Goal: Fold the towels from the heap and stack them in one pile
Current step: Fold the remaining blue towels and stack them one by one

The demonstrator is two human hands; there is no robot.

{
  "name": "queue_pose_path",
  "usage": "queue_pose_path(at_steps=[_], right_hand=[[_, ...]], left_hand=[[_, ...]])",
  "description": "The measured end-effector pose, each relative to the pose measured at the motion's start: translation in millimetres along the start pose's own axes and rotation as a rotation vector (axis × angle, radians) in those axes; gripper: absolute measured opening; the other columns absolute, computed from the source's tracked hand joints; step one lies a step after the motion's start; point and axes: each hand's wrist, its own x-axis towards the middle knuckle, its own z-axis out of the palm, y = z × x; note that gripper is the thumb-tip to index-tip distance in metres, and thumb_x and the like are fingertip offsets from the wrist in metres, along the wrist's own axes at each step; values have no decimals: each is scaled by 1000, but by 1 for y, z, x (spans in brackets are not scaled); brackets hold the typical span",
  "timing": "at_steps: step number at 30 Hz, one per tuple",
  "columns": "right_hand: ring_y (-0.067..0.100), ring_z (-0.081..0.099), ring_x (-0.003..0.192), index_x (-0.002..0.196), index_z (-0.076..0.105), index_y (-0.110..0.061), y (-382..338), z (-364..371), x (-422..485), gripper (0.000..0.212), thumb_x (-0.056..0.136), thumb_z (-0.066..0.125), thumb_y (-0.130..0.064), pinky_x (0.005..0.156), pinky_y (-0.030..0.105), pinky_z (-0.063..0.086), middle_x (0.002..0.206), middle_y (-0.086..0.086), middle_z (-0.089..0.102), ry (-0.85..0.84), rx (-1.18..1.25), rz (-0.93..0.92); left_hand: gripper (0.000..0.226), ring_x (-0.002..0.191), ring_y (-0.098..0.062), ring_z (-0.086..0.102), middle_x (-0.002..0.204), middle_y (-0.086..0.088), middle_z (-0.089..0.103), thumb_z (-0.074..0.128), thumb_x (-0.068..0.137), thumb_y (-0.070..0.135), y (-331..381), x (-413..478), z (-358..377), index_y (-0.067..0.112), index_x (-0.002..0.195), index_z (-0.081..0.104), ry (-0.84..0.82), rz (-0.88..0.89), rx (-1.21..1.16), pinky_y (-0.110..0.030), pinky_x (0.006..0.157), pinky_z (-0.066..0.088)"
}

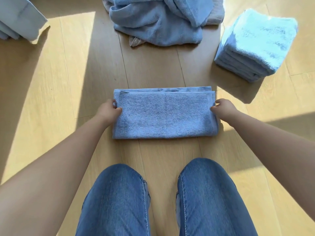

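A person is kneeling on a pale wooden floor [68, 82], looking down at a blue towel [163, 114] lying just ahead of their knees, already folded into a flat, layered rectangle. The left hand [109, 110] is pinching the towel's left short edge, and the right hand [223, 108] is pinching the right short edge, fingers curled around the cloth on both sides.

The terry cloth is looking soft, light and limp. It is likely sagging in the middle when lifted, and the loose layers are likely sliding apart unless all are pinched together. Holding the two short edges, or the corners, is probably giving the most control for the next fold.

The unfolded heap [158, 21] is lying farther away, straight ahead. The pile [255, 46] of folded towels is sitting ahead to the right, apart from both.
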Motion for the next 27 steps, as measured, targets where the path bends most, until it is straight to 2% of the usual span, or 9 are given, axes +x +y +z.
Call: queue_pose_path(at_steps=[4,7,9,11,12,14,19,22,27], right_hand=[[32,53,114,123,51,1,-7,5,14,37,89,53,-13,93,35,41,124,17,56,102,147,8],[27,55,97,102,62,-4,-10,8,17,22,87,58,-20,79,31,40,103,12,61,151,77,-43],[26,52,82,74,58,-7,-11,10,16,15,85,57,-17,67,29,34,83,13,56,168,-26,-72],[25,48,76,59,45,-10,-13,10,14,25,83,51,-14,64,29,30,77,10,51,238,-69,-84],[25,45,76,59,43,-10,-15,8,13,25,83,50,-15,65,30,29,78,9,49,289,-68,-83],[23,42,76,69,47,-8,-18,6,11,18,83,49,-18,67,30,28,80,8,49,378,-26,-83],[22,43,77,77,49,-9,-22,6,20,11,83,51,-18,69,31,30,82,8,51,393,92,-100],[21,41,81,84,49,-10,-28,8,24,4,86,49,-14,71,27,30,89,10,49,398,118,-143],[33,46,105,108,46,8,-36,11,28,23,93,40,-9,81,29,28,116,24,48,386,110,-209]], left_hand=[[44,116,-31,54,129,-17,54,51,92,13,4,17,0,3,134,40,-12,-103,-299,-38,98,44],[44,107,-26,58,125,-11,55,55,91,11,7,27,1,1,132,43,-1,-171,-522,-34,87,47],[31,85,-16,62,108,-6,59,55,91,10,10,29,3,3,121,51,-4,-174,-593,-25,73,50],[9,57,-4,61,85,-1,61,54,90,7,14,28,2,11,98,58,-5,-162,-642,-13,50,48],[10,49,-1,60,75,2,61,54,90,5,15,28,1,14,88,58,5,-157,-672,-10,42,45],[19,40,3,57,57,8,64,53,90,3,14,29,-2,17,77,55,31,-163,-750,-8,38,42],[22,41,5,57,51,12,64,53,90,4,13,32,-5,19,74,54,60,-171,-825,-8,40,44],[22,57,-5,57,70,5,60,51,92,7,18,36,-3,21,75,53,55,-169,-829,-13,45,46],[20,68,-7,54,80,7,56,47,95,12,19,45,-8,25,80,49,37,-152,-783,-25,59,44]])
